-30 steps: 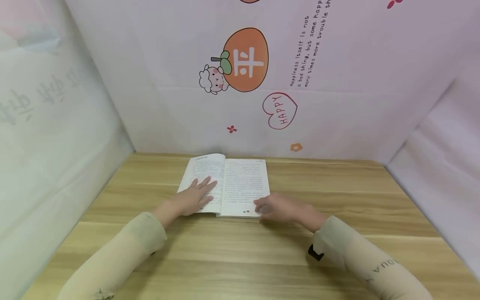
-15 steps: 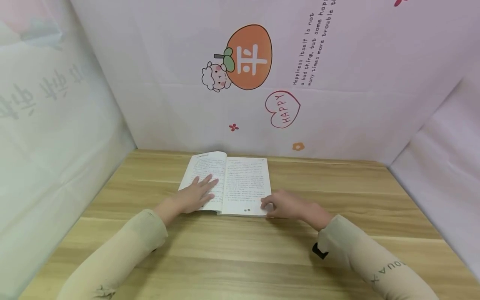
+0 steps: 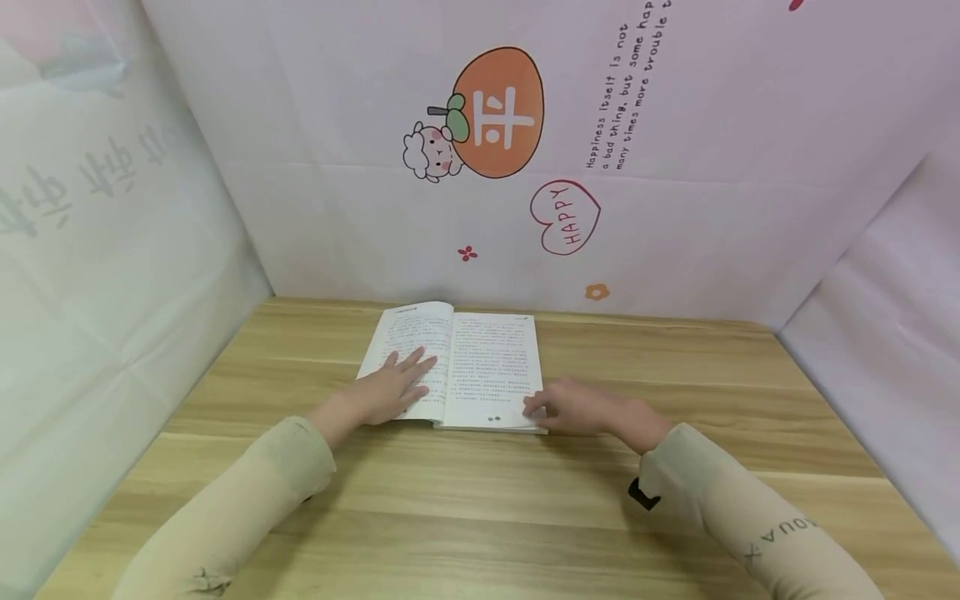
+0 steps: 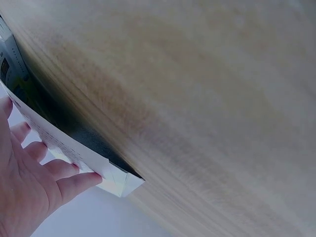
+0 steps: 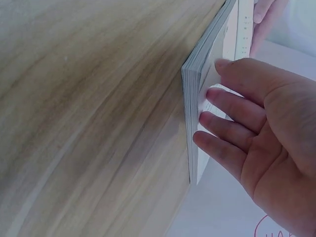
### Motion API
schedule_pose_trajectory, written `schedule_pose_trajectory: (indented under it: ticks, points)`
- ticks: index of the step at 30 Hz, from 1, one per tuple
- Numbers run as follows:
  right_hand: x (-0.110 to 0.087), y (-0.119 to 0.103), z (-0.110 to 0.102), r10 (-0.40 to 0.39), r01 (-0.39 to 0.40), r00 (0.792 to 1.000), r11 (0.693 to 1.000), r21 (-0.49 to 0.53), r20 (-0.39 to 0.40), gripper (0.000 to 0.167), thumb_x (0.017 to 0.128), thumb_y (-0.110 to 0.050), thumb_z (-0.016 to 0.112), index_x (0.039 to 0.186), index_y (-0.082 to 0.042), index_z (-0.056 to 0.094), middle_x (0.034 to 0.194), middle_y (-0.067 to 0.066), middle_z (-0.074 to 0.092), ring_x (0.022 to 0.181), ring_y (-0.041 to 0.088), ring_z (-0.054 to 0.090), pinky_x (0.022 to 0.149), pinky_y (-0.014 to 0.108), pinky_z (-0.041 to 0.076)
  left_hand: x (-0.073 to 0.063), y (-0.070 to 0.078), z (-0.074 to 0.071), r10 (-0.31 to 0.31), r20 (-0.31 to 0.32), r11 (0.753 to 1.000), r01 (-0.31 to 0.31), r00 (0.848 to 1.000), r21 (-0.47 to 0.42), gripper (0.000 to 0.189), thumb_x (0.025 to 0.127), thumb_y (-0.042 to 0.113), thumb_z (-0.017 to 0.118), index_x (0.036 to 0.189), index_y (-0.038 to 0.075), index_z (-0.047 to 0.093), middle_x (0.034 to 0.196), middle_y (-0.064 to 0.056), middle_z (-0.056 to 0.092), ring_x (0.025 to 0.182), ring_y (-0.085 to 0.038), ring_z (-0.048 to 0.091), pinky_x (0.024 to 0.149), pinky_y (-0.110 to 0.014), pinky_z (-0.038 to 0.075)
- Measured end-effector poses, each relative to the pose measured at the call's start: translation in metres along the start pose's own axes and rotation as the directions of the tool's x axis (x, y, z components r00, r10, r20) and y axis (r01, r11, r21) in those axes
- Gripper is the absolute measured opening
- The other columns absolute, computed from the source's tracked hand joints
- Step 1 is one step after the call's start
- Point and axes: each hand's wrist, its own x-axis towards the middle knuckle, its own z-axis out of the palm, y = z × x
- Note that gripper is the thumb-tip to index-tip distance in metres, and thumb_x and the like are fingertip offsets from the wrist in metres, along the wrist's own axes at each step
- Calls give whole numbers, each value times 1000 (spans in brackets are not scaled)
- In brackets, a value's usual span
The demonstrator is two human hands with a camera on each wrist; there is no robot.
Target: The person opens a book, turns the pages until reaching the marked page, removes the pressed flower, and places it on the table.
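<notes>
An open book [image 3: 491, 358] with printed pages lies on the wooden table, its left side bowed up near the spine. Spread across the lower part of the left page is my left hand [image 3: 390, 393], fingers straight and pressing the paper; the left wrist view shows the same hand [image 4: 34, 182] along the book's lifted left side [image 4: 84, 155]. At the lower right corner, my right hand [image 3: 581, 407] pinches a page between thumb and index finger. In the right wrist view, the thumb and fingers of this hand [image 5: 256, 113] sit at the edge of the thick page block [image 5: 191, 113].
Behind the book, a white wall sheet [image 3: 337, 225] with printed cartoons and lettering meets the table's back edge. Similar sheets hang at the left [image 3: 135, 275] and right [image 3: 885, 333]. Bare wood tabletop [image 3: 465, 517] spreads in front of the book.
My right hand has shifted slightly outward to the page corner, its thumb and index finger drawn together there. The left hand stays on its page. The head view has tilted a little.
</notes>
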Motion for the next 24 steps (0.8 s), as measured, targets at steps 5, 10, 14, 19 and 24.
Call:
schedule_pose_trajectory:
  ticks: [5,10,14,19,24]
  points:
    - [-1,2,1,-43,43,999,999,-5,-20,24,90,5,68,112,-1,78,126,16,70,116,27,68,83,28,57,-2,0,0,-2,0,1000,2,1000,-13,62,112,39,37,166,14,17,170,-18,6,148,-59,4,115,-70,18]
    - [-2,7,5,-106,103,992,994,-47,-63,23,90,6,71,111,-1,78,123,16,71,109,26,71,82,27,58,-2,0,0,2,-4,1000,-2,1000,-8,62,113,39,37,166,13,16,170,-19,6,148,-59,5,115,-71,18]
    - [-2,9,7,-113,106,989,992,-74,-92,22,93,3,72,114,-1,77,122,15,71,110,26,71,86,31,59,-2,0,-1,2,-3,1000,-2,1000,-13,63,113,39,37,166,13,17,170,-19,6,148,-59,5,114,-71,19]
    - [1,9,9,-102,83,984,988,-133,-146,22,94,2,72,115,-1,77,123,16,71,112,28,70,86,33,59,-2,-1,-2,0,-2,1000,0,1000,-16,63,113,39,37,166,14,16,170,-18,5,148,-59,4,115,-71,19]
    - [4,11,13,-111,70,974,977,-201,-199,23,92,3,73,115,0,76,123,17,71,112,30,70,87,35,59,-2,0,-3,6,7,1000,-6,1000,-24,63,113,39,37,166,14,15,170,-18,4,147,-59,3,114,-72,17]
